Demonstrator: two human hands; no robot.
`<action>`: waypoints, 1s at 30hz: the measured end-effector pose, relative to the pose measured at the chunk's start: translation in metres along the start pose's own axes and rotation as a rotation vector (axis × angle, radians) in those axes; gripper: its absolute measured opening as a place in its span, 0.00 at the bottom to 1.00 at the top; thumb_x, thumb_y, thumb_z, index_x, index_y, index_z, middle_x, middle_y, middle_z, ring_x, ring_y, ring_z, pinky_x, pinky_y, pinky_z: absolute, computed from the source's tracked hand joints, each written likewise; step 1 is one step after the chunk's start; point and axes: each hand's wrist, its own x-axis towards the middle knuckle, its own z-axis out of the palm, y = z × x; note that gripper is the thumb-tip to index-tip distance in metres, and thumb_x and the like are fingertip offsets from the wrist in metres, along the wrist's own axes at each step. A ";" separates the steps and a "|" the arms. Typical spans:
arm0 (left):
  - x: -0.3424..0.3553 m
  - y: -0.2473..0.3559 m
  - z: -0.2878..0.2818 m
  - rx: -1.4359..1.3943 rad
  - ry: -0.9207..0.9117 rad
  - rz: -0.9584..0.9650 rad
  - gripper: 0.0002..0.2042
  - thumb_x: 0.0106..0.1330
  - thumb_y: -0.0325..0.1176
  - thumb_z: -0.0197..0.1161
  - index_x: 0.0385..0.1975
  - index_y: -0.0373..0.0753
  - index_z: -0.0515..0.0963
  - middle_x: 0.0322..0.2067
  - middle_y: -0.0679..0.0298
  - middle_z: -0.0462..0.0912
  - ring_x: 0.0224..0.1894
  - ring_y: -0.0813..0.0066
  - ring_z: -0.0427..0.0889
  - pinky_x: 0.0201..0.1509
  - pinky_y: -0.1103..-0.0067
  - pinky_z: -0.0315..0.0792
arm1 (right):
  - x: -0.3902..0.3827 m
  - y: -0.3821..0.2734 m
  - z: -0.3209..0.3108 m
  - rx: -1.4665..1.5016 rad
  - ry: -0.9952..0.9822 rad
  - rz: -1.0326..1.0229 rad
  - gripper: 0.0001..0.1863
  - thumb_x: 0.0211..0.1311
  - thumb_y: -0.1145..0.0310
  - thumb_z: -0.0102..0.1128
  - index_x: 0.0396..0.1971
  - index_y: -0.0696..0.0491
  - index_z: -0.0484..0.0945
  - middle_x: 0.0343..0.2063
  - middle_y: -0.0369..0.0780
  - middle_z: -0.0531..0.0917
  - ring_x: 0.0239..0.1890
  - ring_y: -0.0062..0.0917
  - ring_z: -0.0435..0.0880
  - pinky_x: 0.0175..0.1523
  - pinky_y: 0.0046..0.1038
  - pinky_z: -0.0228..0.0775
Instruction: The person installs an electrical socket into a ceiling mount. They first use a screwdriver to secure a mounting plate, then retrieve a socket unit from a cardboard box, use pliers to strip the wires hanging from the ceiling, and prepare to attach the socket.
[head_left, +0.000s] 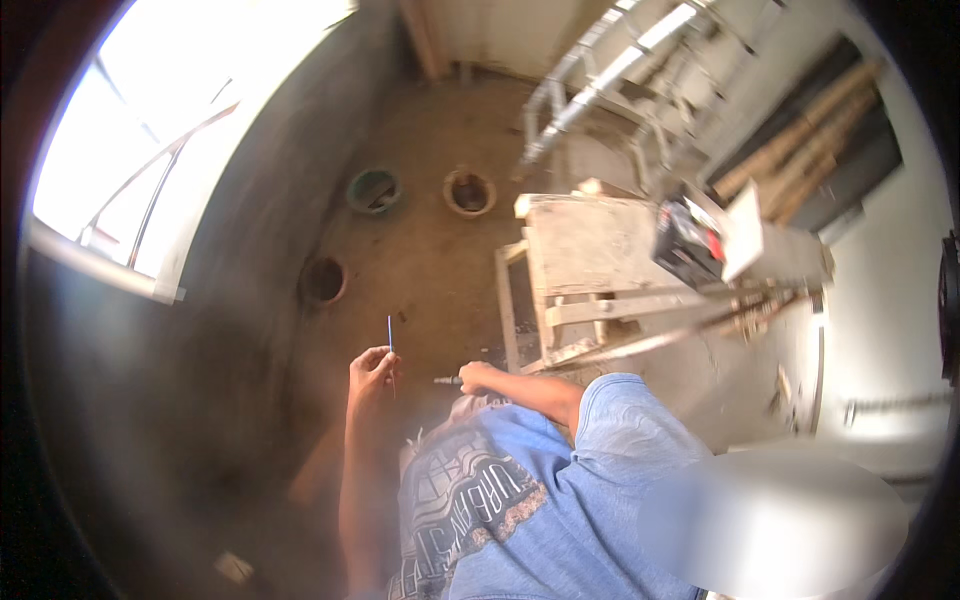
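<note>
My left hand (pixel 370 370) is raised in front of me and pinches a thin blue rod (pixel 390 330) between thumb and fingertips. The rod stands upright, and a thin reddish length shows below the fingers. To the right, near my waist, my right hand (pixel 477 377) is closed around a short tool with a narrow grey tip (pixel 448 380). That tip points left, toward my left hand, with a gap between them. The fingers hide the rest of the tool, so its kind is unclear.
A worn wooden workbench (pixel 600 240) stands ahead on the right, bearing an open dark box (pixel 685 245). Beyond it leans a metal ladder (pixel 610 85). A green tub (pixel 374 190), an orange-rimmed tub (pixel 469 192) and a dark pot (pixel 325 280) sit on the floor. A bright window (pixel 150 140) is at left.
</note>
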 end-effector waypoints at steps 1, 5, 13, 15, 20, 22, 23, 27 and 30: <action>0.008 0.035 0.033 0.075 -0.036 0.037 0.12 0.66 0.35 0.64 0.43 0.33 0.79 0.31 0.65 0.84 0.27 0.82 0.80 0.29 0.86 0.71 | -0.008 0.012 0.006 0.043 0.032 -0.036 0.18 0.45 0.61 0.60 0.35 0.56 0.85 0.37 0.52 0.85 0.44 0.46 0.84 0.49 0.44 0.77; 0.049 0.128 0.146 0.359 -0.286 0.243 0.10 0.65 0.33 0.62 0.39 0.31 0.81 0.26 0.64 0.84 0.24 0.83 0.78 0.28 0.84 0.72 | -0.046 0.042 0.002 0.202 0.093 -0.026 0.19 0.45 0.63 0.60 0.37 0.57 0.84 0.39 0.52 0.84 0.46 0.46 0.83 0.50 0.44 0.76; 0.110 0.251 0.419 0.707 -0.773 0.803 0.11 0.62 0.34 0.61 0.35 0.32 0.84 0.27 0.57 0.86 0.22 0.68 0.85 0.31 0.78 0.76 | -0.057 0.111 0.016 0.460 0.288 0.169 0.18 0.44 0.63 0.59 0.34 0.57 0.84 0.36 0.54 0.84 0.44 0.48 0.83 0.49 0.45 0.75; 0.108 0.265 0.475 0.605 -0.805 0.805 0.13 0.64 0.36 0.60 0.40 0.32 0.83 0.29 0.55 0.86 0.23 0.67 0.85 0.32 0.78 0.77 | -0.059 0.123 0.021 0.489 0.317 0.170 0.18 0.45 0.63 0.59 0.35 0.56 0.84 0.37 0.54 0.84 0.45 0.47 0.83 0.49 0.44 0.75; 0.089 0.262 0.492 0.262 -0.875 0.525 0.20 0.71 0.44 0.56 0.50 0.32 0.78 0.38 0.54 0.86 0.29 0.70 0.86 0.34 0.79 0.78 | -0.072 0.140 0.027 0.614 0.314 0.229 0.18 0.45 0.65 0.60 0.38 0.55 0.84 0.40 0.52 0.84 0.47 0.45 0.83 0.51 0.43 0.75; 0.109 0.228 0.431 0.300 -0.793 0.484 0.21 0.72 0.44 0.56 0.52 0.31 0.76 0.41 0.56 0.85 0.33 0.74 0.85 0.33 0.79 0.78 | -0.064 0.137 0.015 0.595 0.271 0.234 0.19 0.45 0.65 0.60 0.38 0.55 0.84 0.41 0.53 0.84 0.48 0.45 0.83 0.52 0.43 0.75; 0.115 0.204 0.389 0.281 -0.691 0.392 0.19 0.72 0.42 0.56 0.52 0.31 0.77 0.40 0.56 0.85 0.33 0.75 0.84 0.34 0.79 0.78 | -0.059 0.134 0.012 0.551 0.276 0.207 0.18 0.45 0.64 0.60 0.37 0.55 0.84 0.40 0.53 0.84 0.47 0.46 0.83 0.51 0.43 0.76; 0.111 0.058 0.192 0.180 -0.221 0.258 0.17 0.72 0.42 0.57 0.46 0.32 0.79 0.36 0.61 0.84 0.32 0.76 0.83 0.34 0.81 0.76 | -0.019 0.124 -0.004 0.345 0.087 -0.050 0.22 0.47 0.56 0.62 0.38 0.57 0.83 0.35 0.51 0.85 0.38 0.45 0.85 0.43 0.43 0.77; 0.039 0.007 0.048 0.288 0.248 0.201 0.14 0.71 0.38 0.58 0.43 0.33 0.79 0.33 0.63 0.83 0.33 0.79 0.80 0.35 0.80 0.74 | 0.006 0.080 -0.035 0.295 -0.028 -0.082 0.20 0.42 0.56 0.61 0.34 0.55 0.84 0.33 0.50 0.85 0.37 0.43 0.85 0.42 0.43 0.76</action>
